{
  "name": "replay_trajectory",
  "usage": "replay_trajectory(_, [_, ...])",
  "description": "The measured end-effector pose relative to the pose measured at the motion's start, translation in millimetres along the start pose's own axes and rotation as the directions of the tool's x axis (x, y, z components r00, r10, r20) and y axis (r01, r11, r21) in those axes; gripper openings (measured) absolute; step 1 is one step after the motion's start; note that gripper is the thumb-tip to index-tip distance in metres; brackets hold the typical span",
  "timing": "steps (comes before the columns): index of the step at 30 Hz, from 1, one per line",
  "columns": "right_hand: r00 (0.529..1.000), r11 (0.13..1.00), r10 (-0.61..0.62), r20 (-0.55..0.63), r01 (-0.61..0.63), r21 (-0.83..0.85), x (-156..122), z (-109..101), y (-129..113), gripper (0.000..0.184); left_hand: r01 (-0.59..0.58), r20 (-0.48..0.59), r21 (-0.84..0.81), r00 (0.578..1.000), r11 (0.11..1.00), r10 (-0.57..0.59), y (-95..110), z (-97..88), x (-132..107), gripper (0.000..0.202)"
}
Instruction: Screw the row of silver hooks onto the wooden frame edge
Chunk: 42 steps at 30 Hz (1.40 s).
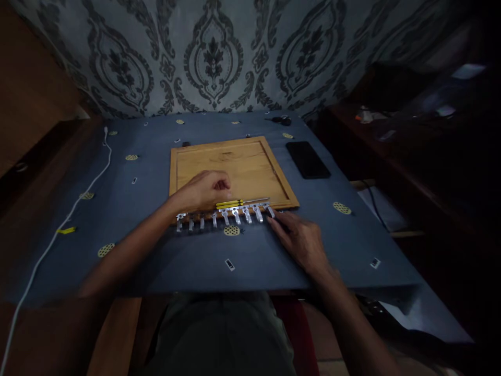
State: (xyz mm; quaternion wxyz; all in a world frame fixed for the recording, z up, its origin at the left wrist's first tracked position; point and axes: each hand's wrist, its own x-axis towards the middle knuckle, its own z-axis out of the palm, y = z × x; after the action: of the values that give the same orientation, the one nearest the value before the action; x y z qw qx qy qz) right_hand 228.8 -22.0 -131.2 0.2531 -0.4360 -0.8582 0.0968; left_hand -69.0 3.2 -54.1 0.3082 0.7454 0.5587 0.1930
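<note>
A wooden framed board (223,159) lies flat on the table. Along its near edge runs a metal hook rail (236,214) with several silver hooks that point toward me. Just behind the rail, a screwdriver (230,204) with a yellow and black handle rests on the board, its thin shaft pointing right. My left hand (207,189) is over the board's left half, fingers curled inward; what they hold, if anything, is hidden. At the rail's right end, my right hand (301,237) has its thumb and fingers closed around the last hook.
A black phone (308,160) lies right of the board. A small dark object (282,120) sits at the far right of the blue tablecloth (156,266). A white cable (74,206) runs down the left side, past a yellow strip (66,230). The patterned wall (213,57) closes the back.
</note>
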Motion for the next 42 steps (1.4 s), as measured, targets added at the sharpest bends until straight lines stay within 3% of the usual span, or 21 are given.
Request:
replay_trajectory(3, [1.0,1.0,0.018,0.001,-0.018,0.007,-1,1,0,0.043,0.001,0.131,0.147,0.991,0.989,-0.021,4,5.5,-2,0.014])
replay_trajectory(5, [1.0,1.0,0.025,-0.002,-0.025,0.012,-1,2,0,0.043,-0.003,0.156,0.182,0.987,0.983,-0.026,3,7.9,-2,0.011])
replay_trajectory(14, [1.0,1.0,0.022,0.011,-0.022,0.007,0,-1,-2,0.042,-0.007,0.092,0.274,0.996,0.962,-0.019,5,3.4,-6,0.016])
replay_trajectory(16, [1.0,1.0,0.024,0.018,-0.024,-0.002,0,-2,-3,0.042,0.0,0.023,0.26,1.0,0.966,-0.006,7,-0.8,-6,0.017])
replay_trajectory(19, [0.999,1.0,0.028,0.024,-0.028,-0.003,0,-4,-4,0.039,-0.004,-0.188,0.149,0.982,0.989,0.033,12,-7.0,-1,0.015])
replay_trajectory(23, [1.0,1.0,0.017,0.024,-0.017,0.018,-1,-4,-5,0.036,-0.138,-0.461,-0.1,0.884,0.985,0.077,34,-12.7,7,0.012])
replay_trajectory(27, [1.0,1.0,0.022,0.016,-0.022,0.018,-2,-5,-5,0.035,-0.298,-0.565,-0.158,0.809,0.941,0.161,67,-11.7,7,0.012])
replay_trajectory(31, [0.999,0.999,0.029,0.017,-0.03,0.027,-2,-6,-6,0.036,-0.343,-0.548,-0.026,0.79,0.939,0.274,87,-4.9,2,0.012])
replay_trajectory(36, [0.999,0.998,0.039,0.032,-0.041,0.055,-2,-5,-5,0.038,-0.352,-0.476,0.218,0.776,0.91,0.414,90,-0.1,-2,0.014])
replay_trajectory(42, [0.999,0.998,0.051,0.008,-0.051,0.036,-2,-4,-4,0.041,-0.369,-0.392,0.271,0.801,0.889,0.452,89,9.7,1,0.021])
